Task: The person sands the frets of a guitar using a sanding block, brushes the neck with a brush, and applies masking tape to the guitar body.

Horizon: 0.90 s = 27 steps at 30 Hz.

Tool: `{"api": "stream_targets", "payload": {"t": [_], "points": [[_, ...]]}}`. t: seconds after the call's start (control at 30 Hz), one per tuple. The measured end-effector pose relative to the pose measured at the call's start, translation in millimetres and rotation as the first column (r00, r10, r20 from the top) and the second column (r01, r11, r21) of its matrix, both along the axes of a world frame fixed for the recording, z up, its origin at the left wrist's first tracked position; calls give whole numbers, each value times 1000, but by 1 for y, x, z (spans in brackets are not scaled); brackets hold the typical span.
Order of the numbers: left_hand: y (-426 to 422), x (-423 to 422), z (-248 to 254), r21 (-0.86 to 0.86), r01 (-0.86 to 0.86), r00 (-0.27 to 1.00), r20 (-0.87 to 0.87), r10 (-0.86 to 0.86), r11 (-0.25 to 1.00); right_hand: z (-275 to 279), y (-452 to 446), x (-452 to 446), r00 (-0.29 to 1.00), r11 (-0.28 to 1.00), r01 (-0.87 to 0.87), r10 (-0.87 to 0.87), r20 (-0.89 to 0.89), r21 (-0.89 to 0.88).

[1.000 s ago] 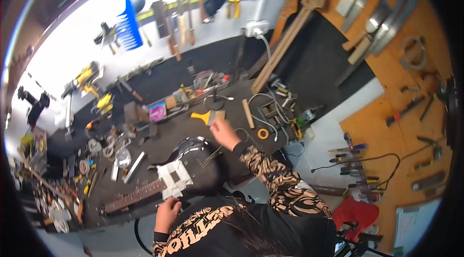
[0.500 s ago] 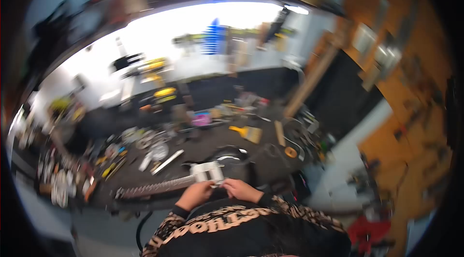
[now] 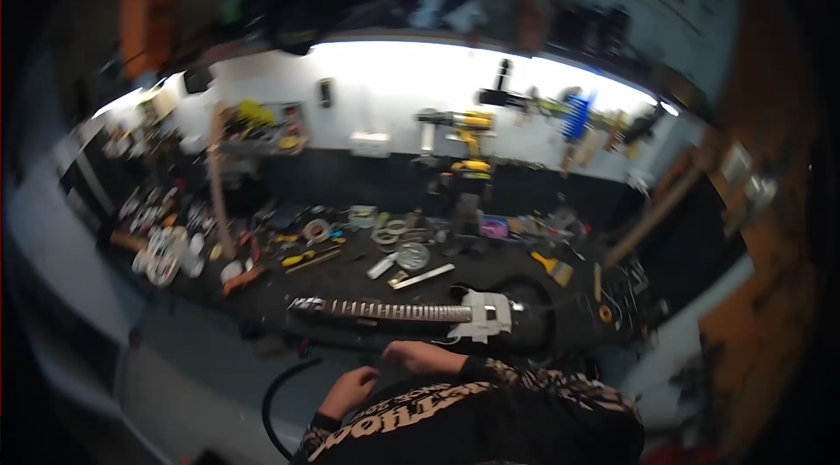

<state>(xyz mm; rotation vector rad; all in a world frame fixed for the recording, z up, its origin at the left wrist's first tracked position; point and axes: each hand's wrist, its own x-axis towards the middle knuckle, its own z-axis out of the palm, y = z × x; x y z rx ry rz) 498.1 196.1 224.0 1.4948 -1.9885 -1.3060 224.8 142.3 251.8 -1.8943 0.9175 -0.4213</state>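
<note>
A black electric guitar [image 3: 532, 318] lies on the dark bench with its neck [image 3: 398, 311] pointing left. White tape or cloth [image 3: 486, 316] covers part of its body where the neck joins. My left hand [image 3: 351, 390] is in front of the bench edge, below the neck, its fingers bent and small in view. Close beside it on the right, my right hand [image 3: 425, 358] reaches leftward, below the fretboard. Whether either hand holds anything is too blurred to tell. Neither hand visibly touches the guitar.
A yellow-handled brush [image 3: 553, 268] lies behind the guitar body, with an orange tape roll [image 3: 605, 314] to its right. A white bar [image 3: 423, 277], tape rolls and tools cover the bench behind the neck. A yellow drill [image 3: 472, 134] hangs on the wall.
The view has swung left. The right hand has left the brush, met the left hand at the white covering, and both are now off the guitar, nearer my body.
</note>
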Motion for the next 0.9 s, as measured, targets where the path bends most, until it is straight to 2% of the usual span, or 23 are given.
{"api": "stream_targets", "payload": {"t": [0.03, 0.07, 0.1, 0.13, 0.2, 0.3, 0.4, 0.5, 0.57, 0.6, 0.63, 0.7, 0.73, 0.77, 0.8, 0.83, 0.9], "points": [[3, 17, -17, 3, 6, 1000, 7, -6, 1000, -17, -4, 9, 995, 989, -50, 61, 75, -140], [6, 30, -35, 72, -36, 999, -16, 37, 997, 31, 9, 16, 1000, 1000, -30, 30, -2, -5], [8, 31, -20, 199, -55, 998, 18, 53, 978, 24, 11, 20, 1000, 998, -6, 6, 6, -69], [16, 26, 10, 180, -23, 998, 65, 11, 983, -6, 7, 25, 999, 986, 31, -25, 34, -163], [22, 16, 44, 112, 77, 996, 37, -81, 991, 40, 27, 24, 994, 991, 108, -110, -19, -74], [-15, 21, 9, 9, 244, 969, 40, -244, 970, 50, 40, 18, 969, 972, 234, -236, -80, -31], [-38, -6, 27, -15, 306, 952, 8, -305, 952, 38, 56, -1, 932, 926, 358, -362, 8, 121], [-60, -38, 37, -130, 441, 895, -12, -446, 888, 7, 83, -22, 840, 835, 527, -486, 241, -155], [-65, -64, 48, -239, 523, 842, -9, -540, 818, -9, 93, -39, 786, 758, 612, -555, 271, -225], [-65, -81, 54, -239, 547, 825, -8, -565, 802, -15, 99, -49, 759, 715, 649, -584, 286, -261], [-65, -94, 59, -236, 570, 809, -6, -587, 787, 11, 115, -56, 710, 712, 694, -655, 258, -104], [-61, -121, 65, -210, 610, 781, -5, -625, 764, 17, 128, -71, 675, 695, 719, -707, 212, 26], [-63, -135, 59, -258, 655, 735, 0, -678, 710, 17, 132, -78, 667, 688, 719, -722, 182, 95], [-65, -147, 45, -304, 677, 704, 4, -710, 670, 16, 136, -84, 677, 694, 719, -712, 185, 42], [-63, -152, 29, -340, 679, 695, 9, -719, 651, -3, 134, -89, 685, 687, 721, -689, 239, -86], [-57, -163, 26, -305, 705, 668, -17, -744, 640, -2, 134, -98, 696, 714, 700, -687, 207, 15], [-54, -183, 26, -234, 707, 677, -49, -734, 667, -21, 126, -123, 716, 757, 637, -650, 253, 143]]}}
